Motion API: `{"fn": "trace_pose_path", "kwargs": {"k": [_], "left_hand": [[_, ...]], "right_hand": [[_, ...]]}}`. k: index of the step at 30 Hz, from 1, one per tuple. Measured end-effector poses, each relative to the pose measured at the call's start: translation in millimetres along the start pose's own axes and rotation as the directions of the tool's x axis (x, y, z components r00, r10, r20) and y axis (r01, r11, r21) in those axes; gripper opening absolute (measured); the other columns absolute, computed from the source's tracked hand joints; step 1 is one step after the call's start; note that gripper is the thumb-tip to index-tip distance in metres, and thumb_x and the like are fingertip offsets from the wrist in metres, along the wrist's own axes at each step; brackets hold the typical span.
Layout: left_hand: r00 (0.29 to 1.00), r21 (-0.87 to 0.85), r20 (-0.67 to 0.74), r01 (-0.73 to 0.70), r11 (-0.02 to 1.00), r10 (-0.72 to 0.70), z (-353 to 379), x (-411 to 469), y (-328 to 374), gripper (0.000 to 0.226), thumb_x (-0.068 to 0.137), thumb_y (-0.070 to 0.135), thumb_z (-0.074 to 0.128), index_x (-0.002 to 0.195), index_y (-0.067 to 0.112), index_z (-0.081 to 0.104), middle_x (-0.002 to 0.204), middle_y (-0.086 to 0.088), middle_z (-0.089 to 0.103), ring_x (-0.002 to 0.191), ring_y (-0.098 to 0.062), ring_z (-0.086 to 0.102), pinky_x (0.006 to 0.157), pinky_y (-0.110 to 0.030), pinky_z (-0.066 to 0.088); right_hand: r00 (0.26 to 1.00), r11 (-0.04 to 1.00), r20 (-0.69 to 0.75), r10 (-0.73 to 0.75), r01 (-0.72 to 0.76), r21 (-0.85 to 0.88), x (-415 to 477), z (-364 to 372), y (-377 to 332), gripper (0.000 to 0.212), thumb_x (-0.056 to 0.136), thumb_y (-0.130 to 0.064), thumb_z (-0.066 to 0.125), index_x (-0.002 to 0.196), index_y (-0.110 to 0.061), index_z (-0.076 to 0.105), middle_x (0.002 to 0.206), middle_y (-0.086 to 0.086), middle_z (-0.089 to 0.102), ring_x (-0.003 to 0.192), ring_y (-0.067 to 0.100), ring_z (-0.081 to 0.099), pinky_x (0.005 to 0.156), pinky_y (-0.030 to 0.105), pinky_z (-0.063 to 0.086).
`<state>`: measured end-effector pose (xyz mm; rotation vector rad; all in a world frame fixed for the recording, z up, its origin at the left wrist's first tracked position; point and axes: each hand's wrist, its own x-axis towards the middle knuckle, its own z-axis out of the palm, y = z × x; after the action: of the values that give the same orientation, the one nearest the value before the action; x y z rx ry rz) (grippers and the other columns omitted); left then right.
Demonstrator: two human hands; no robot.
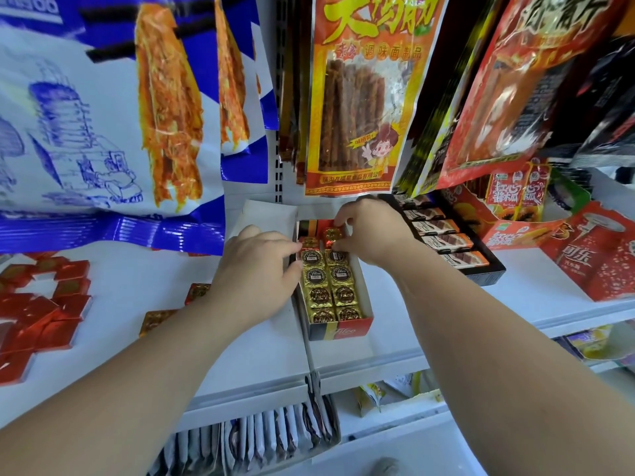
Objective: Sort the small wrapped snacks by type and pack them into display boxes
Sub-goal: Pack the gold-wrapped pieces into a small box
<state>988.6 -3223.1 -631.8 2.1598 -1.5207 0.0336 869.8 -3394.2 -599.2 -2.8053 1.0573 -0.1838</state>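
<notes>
White shop shelf; red-wrapped snacks loose at left. Display box centre, gold snacks in two rows. Left hand fingertips on box's left edge, grip loose. Right hand pinching red-gold snack at far end. Hanging packets behind.

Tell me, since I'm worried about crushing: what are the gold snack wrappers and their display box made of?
Gold snack wrappers: apparently metallic foil or foil-look film, shiny and crinkled, with glints. Display box: likely printed cardboard, with stiff straight walls, a pale inner face and a glossy outside.
</notes>
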Motion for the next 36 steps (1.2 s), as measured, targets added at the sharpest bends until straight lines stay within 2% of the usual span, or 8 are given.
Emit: {"fn": "trace_pose_path", "kwargs": {"k": [3,7,12,15,20,26,31,36], "left_hand": [[1.0,0.012,0.007,0.001,1.0,-0.001,-0.2,0.9,-2.8,0.035,0.096,0.039,0.052,0.126,0.027,0.066,0.123,0.01,0.067,0.104,-0.017,0.046,0.089,-0.038,0.042],[1.0,0.025,0.018,-0.006,1.0,0.006,1.9,0.9,-2.9,0.037,0.097,0.04,0.049,0.129,0.027,0.064,0.124,0.011,0.065,0.106,-0.018,0.044,0.091,-0.039,0.041],[1.0,0.024,-0.003,-0.03,0.999,0.03,-4.0,-6.2,-2.0,0.038,0.099,0.034,0.046,0.134,0.025,0.058,0.128,0.008,0.061,0.109,-0.021,0.044,0.089,-0.036,0.038],[0.999,0.055,-0.052,-0.015,0.998,0.018,-15.3,-17.3,-13.7,0.035,0.098,0.028,0.045,0.128,0.021,0.063,0.127,0.004,0.061,0.112,-0.024,0.047,0.086,-0.034,0.035],[0.978,0.231,-0.057,0.21,0.95,-0.203,-43.1,-38.0,-57.7,0.031,0.091,0.029,0.05,0.118,0.021,0.064,0.127,-0.003,0.058,0.115,-0.032,0.046,0.093,-0.041,0.039],[0.899,0.288,-0.047,0.429,0.856,-0.435,-78.6,-50.4,-106.8,0.043,0.096,0.035,0.05,0.136,0.018,0.051,0.14,-0.006,0.051,0.125,-0.031,0.045,0.098,-0.044,0.042],[0.909,0.28,0.051,0.384,0.88,-0.413,-78.7,-43.9,-137.3,0.053,0.099,0.038,0.047,0.149,0.027,0.034,0.156,0.001,0.035,0.139,-0.027,0.034,0.107,-0.046,0.037],[0.945,0.244,0.134,0.26,0.934,-0.298,-68.8,-34.0,-151.4,0.047,0.099,0.034,0.046,0.145,0.03,0.039,0.153,0.003,0.038,0.136,-0.028,0.036,0.108,-0.049,0.031]], "right_hand": [[0.998,1.0,0.069,0.006,-0.008,0.027,0.0,2.2,-0.1,0.033,0.081,-0.039,0.077,0.11,-0.024,0.073,0.107,-0.001,0.068,0.093,0.022,0.062,0.081,0.037,0.057],[0.998,1.0,0.067,-0.019,0.017,0.023,-8.8,11.0,2.4,0.021,0.09,-0.035,0.065,0.105,-0.028,0.076,0.104,-0.001,0.07,0.094,0.022,0.064,0.081,0.04,0.057],[0.999,0.994,-0.047,0.001,0.004,0.112,-26.3,13.9,-2.2,0.03,0.096,-0.037,0.056,0.121,-0.028,0.068,0.112,0.006,0.062,0.101,0.027,0.059,0.085,0.039,0.053],[0.989,0.993,-0.15,0.01,0.008,0.12,-36.5,6.7,-19.3,0.031,0.095,-0.04,0.055,0.118,-0.026,0.069,0.105,0.006,0.06,0.099,0.029,0.058,0.082,0.038,0.051],[0.981,0.991,-0.175,-0.081,0.098,0.086,-50.3,4.5,-73.4,0.033,0.093,-0.043,0.057,0.12,-0.026,0.067,0.116,0.004,0.061,0.109,0.028,0.052,0.088,0.039,0.048],[0.976,0.977,-0.041,-0.212,0.212,0.015,-42.3,22.0,-135.8,0.039,0.094,-0.045,0.052,0.128,-0.03,0.062,0.133,0.0,0.06,0.123,0.026,0.049,0.1,0.044,0.044],[0.975,0.973,0.046,-0.218,0.221,-0.072,-17.1,39.1,-160.6,0.035,0.096,-0.043,0.046,0.124,-0.03,0.061,0.134,-0.002,0.057,0.124,0.027,0.045,0.1,0.046,0.036],[0.969,0.968,0.078,-0.233,0.239,-0.074,2.9,46.6,-176.1,0.042,0.098,-0.035,0.049,0.14,-0.029,0.048,0.146,-0.002,0.046,0.132,0.028,0.037,0.086,0.03,0.027]]}}
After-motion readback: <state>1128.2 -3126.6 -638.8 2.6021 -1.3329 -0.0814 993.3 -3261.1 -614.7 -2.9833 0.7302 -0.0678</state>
